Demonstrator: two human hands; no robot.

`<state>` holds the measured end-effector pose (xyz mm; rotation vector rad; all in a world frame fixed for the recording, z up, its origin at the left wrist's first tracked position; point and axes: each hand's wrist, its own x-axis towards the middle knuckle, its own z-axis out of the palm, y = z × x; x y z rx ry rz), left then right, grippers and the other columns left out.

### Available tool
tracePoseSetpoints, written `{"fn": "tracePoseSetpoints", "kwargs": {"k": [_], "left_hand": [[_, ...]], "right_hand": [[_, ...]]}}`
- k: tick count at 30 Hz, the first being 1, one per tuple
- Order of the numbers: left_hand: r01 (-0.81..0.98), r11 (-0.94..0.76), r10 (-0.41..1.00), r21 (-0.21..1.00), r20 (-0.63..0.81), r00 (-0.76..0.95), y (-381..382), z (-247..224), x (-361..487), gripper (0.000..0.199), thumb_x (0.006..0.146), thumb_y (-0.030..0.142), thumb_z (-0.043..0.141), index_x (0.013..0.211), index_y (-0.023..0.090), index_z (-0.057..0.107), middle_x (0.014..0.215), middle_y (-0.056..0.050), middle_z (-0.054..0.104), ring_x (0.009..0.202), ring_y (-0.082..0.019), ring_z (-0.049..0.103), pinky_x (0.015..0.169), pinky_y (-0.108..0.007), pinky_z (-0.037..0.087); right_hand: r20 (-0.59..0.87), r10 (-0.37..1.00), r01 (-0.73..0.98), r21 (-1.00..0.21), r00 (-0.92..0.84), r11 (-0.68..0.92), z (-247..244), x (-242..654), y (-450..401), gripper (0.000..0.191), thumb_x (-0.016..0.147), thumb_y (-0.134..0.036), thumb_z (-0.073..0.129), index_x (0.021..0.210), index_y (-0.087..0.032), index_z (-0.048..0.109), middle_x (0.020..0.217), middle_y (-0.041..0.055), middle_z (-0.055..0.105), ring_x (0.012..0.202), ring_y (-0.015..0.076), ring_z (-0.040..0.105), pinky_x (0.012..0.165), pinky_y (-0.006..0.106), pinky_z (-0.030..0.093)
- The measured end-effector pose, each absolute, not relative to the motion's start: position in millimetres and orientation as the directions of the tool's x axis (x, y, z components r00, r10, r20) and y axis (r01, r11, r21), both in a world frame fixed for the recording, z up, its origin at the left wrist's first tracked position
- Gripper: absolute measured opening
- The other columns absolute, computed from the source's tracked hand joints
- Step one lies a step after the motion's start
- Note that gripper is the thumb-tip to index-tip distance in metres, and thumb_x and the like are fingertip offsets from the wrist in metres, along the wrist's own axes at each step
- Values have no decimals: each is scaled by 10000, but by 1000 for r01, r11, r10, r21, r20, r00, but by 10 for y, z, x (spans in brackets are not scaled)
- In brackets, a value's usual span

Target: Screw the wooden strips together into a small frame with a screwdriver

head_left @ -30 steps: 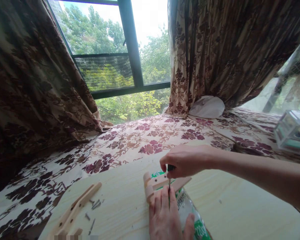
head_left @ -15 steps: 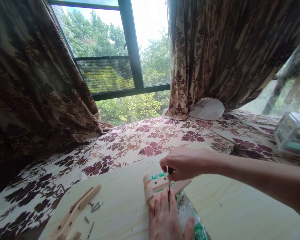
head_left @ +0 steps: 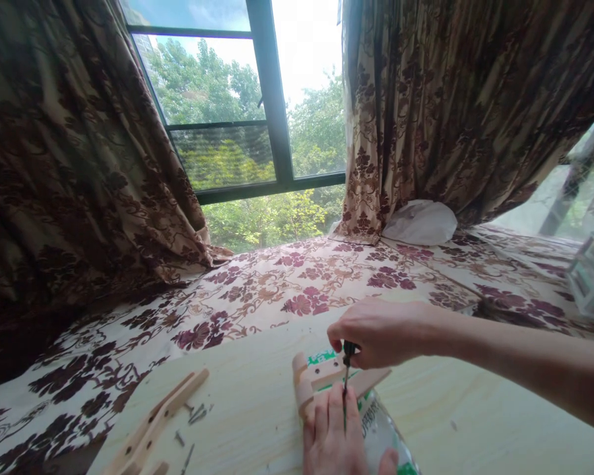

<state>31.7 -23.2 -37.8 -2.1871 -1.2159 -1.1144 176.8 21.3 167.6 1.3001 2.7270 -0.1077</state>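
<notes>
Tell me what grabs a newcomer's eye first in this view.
First comes the bright window at the back, framed by dark flowered curtains. Then, lower down and just right of centre, the right hand holds a black-handled tool upright, while the left hand lies over pale wooden pieces. Loose screws lie further left on the tabletop.

The table [head_left: 247,396] here is pale, wood-grained. Wooden pieces [head_left: 183,395] and screws [head_left: 197,415] lie leftward, a printed packet [head_left: 377,435] nearer the middle.
</notes>
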Motion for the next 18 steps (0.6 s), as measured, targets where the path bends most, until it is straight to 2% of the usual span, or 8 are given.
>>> {"fn": "tracePoseSetpoints", "kwargs": {"k": [3, 7, 13, 18], "left_hand": [[834, -550, 495, 48, 823, 279, -221, -430, 336, 644, 704, 689, 495, 1072, 181, 640, 1053, -78, 669, 983, -278, 546, 806, -413, 390], [824, -563, 483, 73, 837, 256, -219, -453, 364, 630, 743, 668, 447, 1080, 170, 634, 1061, -84, 663, 999, -282, 532, 828, -421, 377], [838, -543, 524, 57, 802, 285, -249, -394, 349, 577, 694, 580, 536, 1089, 170, 629, 1079, -80, 658, 1022, -280, 526, 850, -422, 386], [841, -541, 546, 21, 769, 332, -258, -366, 326, 574, 685, 561, 563, 1100, 169, 624, 1103, -78, 653, 1036, -280, 531, 841, -418, 406]], "right_hand": [[-133, 762, 770, -16, -634, 638, 1659, 1761, 214, 235, 731, -198, 567, 927, -197, 696, 780, 62, 715, 691, 185, 637, 506, 248, 286], [-140, 797, 806, -13, -588, 592, 1660, 1738, 205, 203, 753, -253, 572, 898, -191, 700, 759, 65, 712, 670, 186, 624, 496, 250, 276], [-125, 759, 766, -12, -639, 643, 1711, 1737, 178, 262, 751, -209, 576, 996, -183, 667, 856, 97, 718, 735, 199, 635, 517, 256, 296], [-104, 755, 760, -18, -647, 649, 1655, 1746, 202, 188, 754, -211, 576, 909, -181, 679, 777, 75, 710, 704, 189, 629, 523, 261, 304]]}}
